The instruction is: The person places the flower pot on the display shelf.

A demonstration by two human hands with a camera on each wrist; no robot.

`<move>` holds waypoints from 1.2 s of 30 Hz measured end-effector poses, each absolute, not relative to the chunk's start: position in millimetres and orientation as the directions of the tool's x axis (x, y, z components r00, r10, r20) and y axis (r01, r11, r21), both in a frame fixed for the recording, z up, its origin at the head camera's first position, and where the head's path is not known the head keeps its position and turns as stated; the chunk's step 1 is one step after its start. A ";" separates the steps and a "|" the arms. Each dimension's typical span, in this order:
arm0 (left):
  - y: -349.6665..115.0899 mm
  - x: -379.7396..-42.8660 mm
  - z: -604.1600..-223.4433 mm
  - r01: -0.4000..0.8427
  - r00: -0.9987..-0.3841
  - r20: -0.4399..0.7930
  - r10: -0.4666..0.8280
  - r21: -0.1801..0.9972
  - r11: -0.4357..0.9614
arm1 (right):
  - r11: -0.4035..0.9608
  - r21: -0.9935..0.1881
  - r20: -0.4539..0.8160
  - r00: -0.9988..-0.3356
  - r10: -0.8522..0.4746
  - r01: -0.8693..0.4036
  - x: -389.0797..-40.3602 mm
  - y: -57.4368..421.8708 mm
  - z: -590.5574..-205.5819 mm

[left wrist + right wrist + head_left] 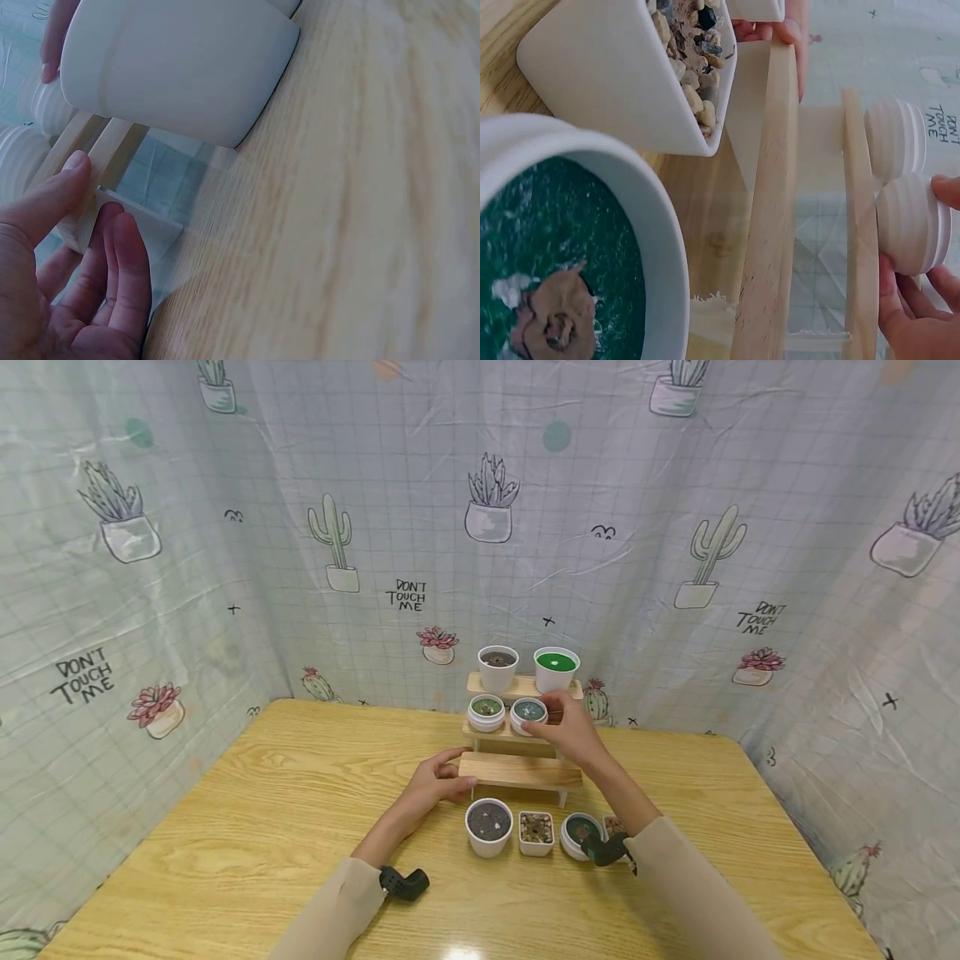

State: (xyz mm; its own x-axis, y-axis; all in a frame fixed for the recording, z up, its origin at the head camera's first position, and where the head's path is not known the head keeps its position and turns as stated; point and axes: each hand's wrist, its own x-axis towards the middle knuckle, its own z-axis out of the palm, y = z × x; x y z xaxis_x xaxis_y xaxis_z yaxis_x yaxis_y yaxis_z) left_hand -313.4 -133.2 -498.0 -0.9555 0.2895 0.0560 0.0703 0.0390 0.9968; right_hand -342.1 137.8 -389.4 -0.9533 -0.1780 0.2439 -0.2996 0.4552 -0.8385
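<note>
A three-tier wooden stand (pixel 519 769) rises at the middle of the table. My left hand (pixel 426 789) grips the left end of its lowest step, thumb on top and fingers at the underside, as the left wrist view shows. On the middle step, my right hand (pixel 573 731) pinches a round white pot (pixel 528 712) with a blue-green top; in the right wrist view this ribbed pot (pixel 904 225) touches the step. Beside it sits another round white pot (pixel 486 713) with a green top. The top step carries a grey-filled white pot (pixel 498 673) and a green-topped one (pixel 556 673).
In front of the stand are a tall grey-filled pot (pixel 488 833), a square pebble-filled pot (pixel 536 835), a round dark-green-topped pot (pixel 572 842) and a partly hidden pebble-filled pot (pixel 612 823). A patterned curtain (pixel 420 460) surrounds the wooden table (pixel 300 785).
</note>
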 end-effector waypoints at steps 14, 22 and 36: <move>-133.2 -314.1 -498.9 0.077 -0.954 0.064 0.293 0.997 0.032 | 0.472 -0.839 0.227 -0.963 -0.144 -0.269 -342.6 134.2 -389.7; -133.2 -313.9 -498.6 0.077 -0.952 0.064 0.301 0.997 0.031 | 0.473 -0.841 0.228 -0.965 -0.129 -0.262 -342.5 133.3 -391.6; -133.0 -312.1 -497.4 0.082 -0.953 0.066 0.294 0.996 0.040 | 0.461 -0.842 0.239 -0.960 -0.148 -0.281 -340.4 135.0 -390.9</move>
State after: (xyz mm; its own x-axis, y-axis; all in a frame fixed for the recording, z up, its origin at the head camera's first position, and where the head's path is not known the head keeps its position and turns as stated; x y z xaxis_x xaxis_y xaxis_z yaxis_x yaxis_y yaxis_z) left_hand -312.1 -133.0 -497.4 -0.9535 0.2940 0.0665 0.0819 0.0404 0.9958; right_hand -340.4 135.0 -390.9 -0.9597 -0.1481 0.2388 -0.2806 0.4606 -0.8421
